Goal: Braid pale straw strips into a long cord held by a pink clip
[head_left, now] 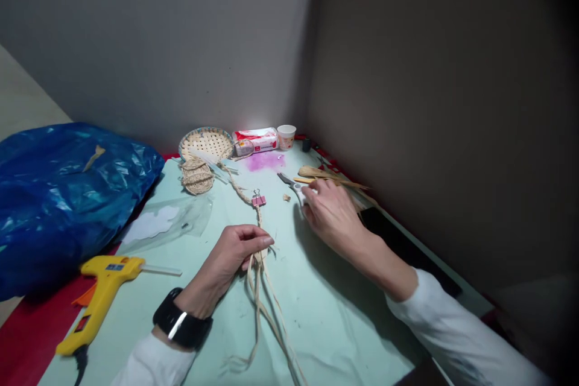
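Observation:
My left hand (244,247) pinches a braid of pale straw strands (259,215) between thumb and fingers. Loose strands (266,307) hang from below the grip toward the front of the table. Farther up, a pink binder clip (259,199) sits on the braid, which runs on toward the back left. Over on the right, my right hand (329,210) has its fingers closed on the handles of a pair of scissors (296,186). The blades point away to the back left, and the fingers partly cover the handles.
A yellow glue gun (106,289) lies at the left, near a blue plastic bag (67,193). Toward the back are a woven basket (208,143), a coiled straw piece (196,177), a red-and-white packet (260,140) and a paper cup (286,137). Straw bundles (325,175) lie along the right wall.

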`<state>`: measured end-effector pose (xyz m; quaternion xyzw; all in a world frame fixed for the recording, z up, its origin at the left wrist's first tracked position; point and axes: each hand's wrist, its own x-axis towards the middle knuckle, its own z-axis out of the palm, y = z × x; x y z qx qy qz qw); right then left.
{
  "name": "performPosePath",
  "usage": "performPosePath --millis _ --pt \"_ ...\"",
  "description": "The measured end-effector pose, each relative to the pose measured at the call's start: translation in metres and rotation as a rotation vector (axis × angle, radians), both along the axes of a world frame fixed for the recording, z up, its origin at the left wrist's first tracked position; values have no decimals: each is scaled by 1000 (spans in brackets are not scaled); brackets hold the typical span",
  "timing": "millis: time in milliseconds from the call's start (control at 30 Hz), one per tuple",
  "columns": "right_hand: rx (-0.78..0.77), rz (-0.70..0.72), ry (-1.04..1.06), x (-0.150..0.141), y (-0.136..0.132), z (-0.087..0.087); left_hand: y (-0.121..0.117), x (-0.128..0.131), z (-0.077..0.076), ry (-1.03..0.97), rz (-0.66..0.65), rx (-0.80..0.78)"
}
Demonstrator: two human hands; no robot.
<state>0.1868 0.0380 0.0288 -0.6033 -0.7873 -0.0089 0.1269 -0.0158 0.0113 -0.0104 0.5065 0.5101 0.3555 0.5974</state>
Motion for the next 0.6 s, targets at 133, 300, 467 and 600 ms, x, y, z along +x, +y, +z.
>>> performPosePath --millis 133,300,467,600 --pt "-230 367 428 -20 -16 2 -2 2 -1 20 18 18" --pt "-251 358 554 -29 -17 -12 -5 5 0 48 59 12" --pt "-200 380 570 -25 -16 -18 -7 10 3 125 78 9" --pt "-283 328 747 -16 -10 -15 -8 7 6 84 47 8"
